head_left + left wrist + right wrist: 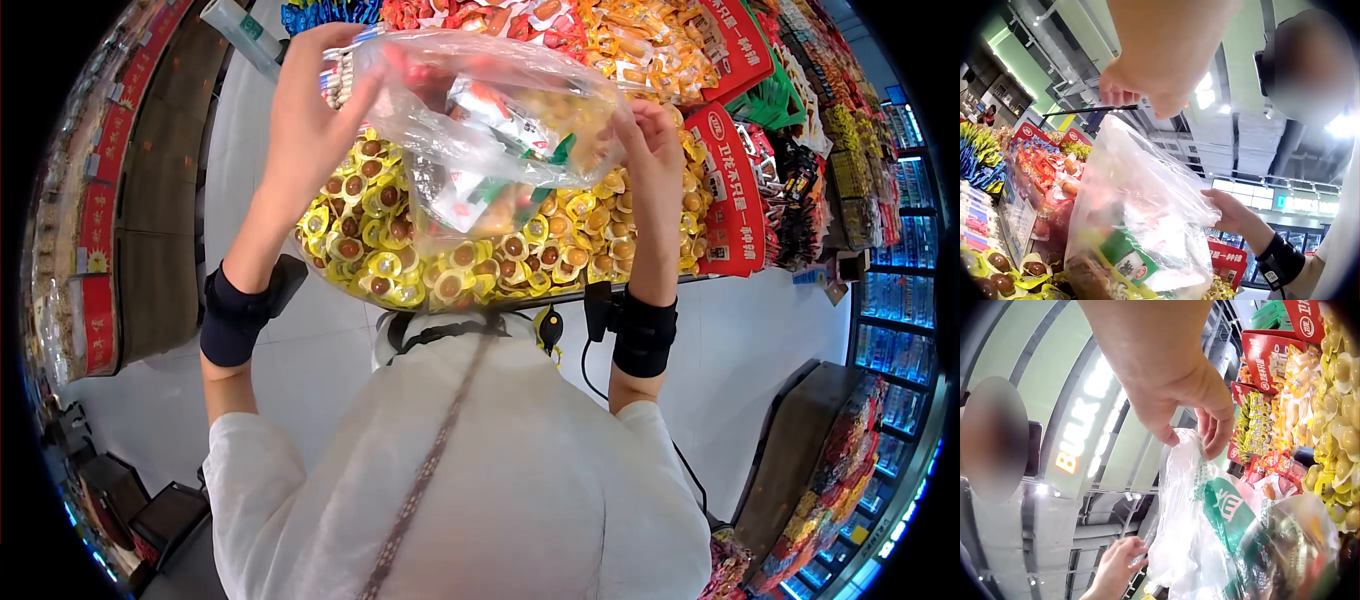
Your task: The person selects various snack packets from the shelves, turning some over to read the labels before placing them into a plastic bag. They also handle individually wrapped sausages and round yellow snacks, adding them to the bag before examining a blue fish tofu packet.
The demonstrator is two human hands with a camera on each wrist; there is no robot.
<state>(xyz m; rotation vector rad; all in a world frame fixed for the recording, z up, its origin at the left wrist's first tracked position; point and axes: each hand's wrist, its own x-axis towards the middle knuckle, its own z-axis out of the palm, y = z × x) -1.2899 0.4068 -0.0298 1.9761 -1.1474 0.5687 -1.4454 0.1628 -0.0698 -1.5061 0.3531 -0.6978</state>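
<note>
A clear plastic bag hangs in front of the body above a display of packaged snacks. Inside it show a green-and-white packet and other packs, blurred by the film. My right hand pinches the bag's rim between thumb and fingers. On the opposite side, my left hand is at the bag's other edge, fingers loosely bent. The left wrist view has the bag's top corner just below the left fingertips, with a small gap. Yellow-wrapped brown eggs lie directly beneath the bag.
Red-wrapped snacks and orange packs fill the back of the display. Red printed sign boards stand along its right side. Shelves with red labels run on the left. Behind on the right is another stocked bin.
</note>
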